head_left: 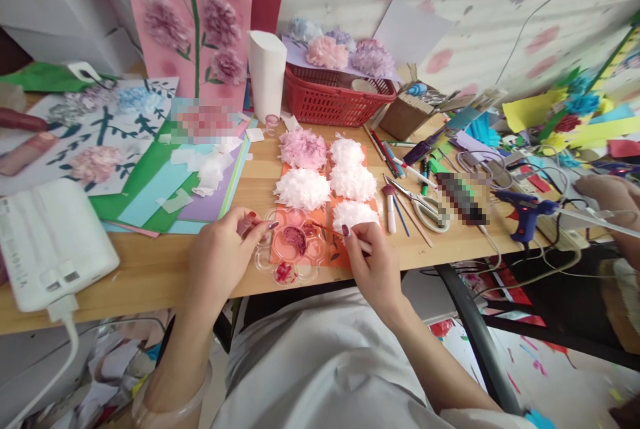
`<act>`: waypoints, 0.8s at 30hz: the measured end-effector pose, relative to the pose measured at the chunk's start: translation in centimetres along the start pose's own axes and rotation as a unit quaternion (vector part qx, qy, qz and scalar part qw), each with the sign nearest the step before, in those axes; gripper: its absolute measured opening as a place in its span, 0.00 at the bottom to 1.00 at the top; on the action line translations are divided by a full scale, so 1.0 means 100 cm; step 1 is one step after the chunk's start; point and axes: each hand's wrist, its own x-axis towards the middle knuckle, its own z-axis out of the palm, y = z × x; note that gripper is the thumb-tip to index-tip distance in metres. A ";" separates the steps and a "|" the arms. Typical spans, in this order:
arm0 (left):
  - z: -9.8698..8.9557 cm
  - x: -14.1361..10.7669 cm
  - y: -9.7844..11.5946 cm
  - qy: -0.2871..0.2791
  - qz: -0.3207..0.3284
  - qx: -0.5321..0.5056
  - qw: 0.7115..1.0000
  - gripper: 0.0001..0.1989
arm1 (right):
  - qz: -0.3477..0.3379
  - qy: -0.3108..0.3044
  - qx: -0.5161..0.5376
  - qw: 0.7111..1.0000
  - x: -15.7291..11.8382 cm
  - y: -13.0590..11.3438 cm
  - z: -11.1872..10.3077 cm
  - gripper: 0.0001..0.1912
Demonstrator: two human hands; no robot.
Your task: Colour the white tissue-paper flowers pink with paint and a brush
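A clear flower-shaped paint palette point(295, 274) with red and dark pink paint in its wells lies at the table's front edge, over orange card. Pinched at its upper left rim are the fingers of my left hand point(225, 249). A thin paintbrush point(333, 230) is gripped in my right hand point(374, 262), its tip at a red well on the palette's upper right. Just beyond sit fluffy paper flowers: a pink one point(302, 148) and several white ones, among them a white flower point(303, 188) on the left. My right hand partly covers the nearest white flower point(354, 214).
Scissors point(425, 206), a makeup brush point(390, 206) and pens lie right of the flowers. Farther right is a blue glue gun point(527, 216) near another person's hand point(613, 196). A white power bank point(57, 242) stands left; a red basket point(335, 99) is behind.
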 end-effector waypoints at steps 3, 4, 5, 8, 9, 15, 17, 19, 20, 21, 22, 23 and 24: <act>-0.001 0.000 0.000 -0.003 0.004 0.017 1.000 0.10 | -0.013 0.010 -0.052 0.998 -0.001 -0.003 0.000 0.07; -0.001 0.000 0.001 -0.003 0.004 0.022 1.000 0.10 | -0.017 0.009 -0.069 0.997 0.000 -0.004 0.000 0.07; -0.001 0.000 0.001 -0.003 0.004 0.026 1.000 0.10 | -0.021 0.006 -0.084 0.996 0.000 -0.006 0.000 0.07; 0.000 0.001 0.000 -0.003 0.001 0.034 0.999 0.11 | -0.044 -0.004 -0.106 0.993 0.001 -0.008 -0.001 0.06; 0.000 0.001 0.000 -0.004 0.001 0.034 0.999 0.11 | -0.054 -0.006 -0.108 0.993 0.001 -0.008 -0.001 0.06; 0.000 0.000 0.000 -0.005 0.008 0.037 0.999 0.11 | -0.081 -0.013 -0.107 0.991 -0.001 -0.005 -0.002 0.02; 0.000 0.000 0.000 -0.003 0.004 0.041 0.999 0.11 | -0.087 -0.016 -0.114 0.990 0.000 -0.005 -0.003 0.03; 0.000 0.000 0.000 -0.004 0.005 0.040 0.999 0.11 | -0.089 -0.021 -0.117 0.989 0.000 -0.006 -0.004 0.04; 0.001 0.001 0.001 -0.004 0.006 0.041 0.999 0.11 | -0.090 -0.023 -0.117 0.989 0.001 -0.006 -0.005 0.04; 0.001 0.001 0.001 -0.005 0.007 0.043 0.999 0.11 | -0.092 -0.027 -0.118 0.988 0.001 -0.007 -0.005 0.05; 0.001 0.001 0.001 -0.004 0.007 0.045 0.999 0.11 | -0.095 -0.030 -0.121 0.988 0.001 -0.007 -0.006 0.05; 0.001 0.001 0.001 -0.004 0.007 0.047 0.999 0.11 | -0.102 -0.033 -0.124 0.986 0.002 -0.008 -0.007 0.05; 0.001 0.001 0.001 -0.003 0.007 0.048 0.999 0.11 | -0.109 -0.035 -0.130 0.985 0.002 -0.008 -0.008 0.06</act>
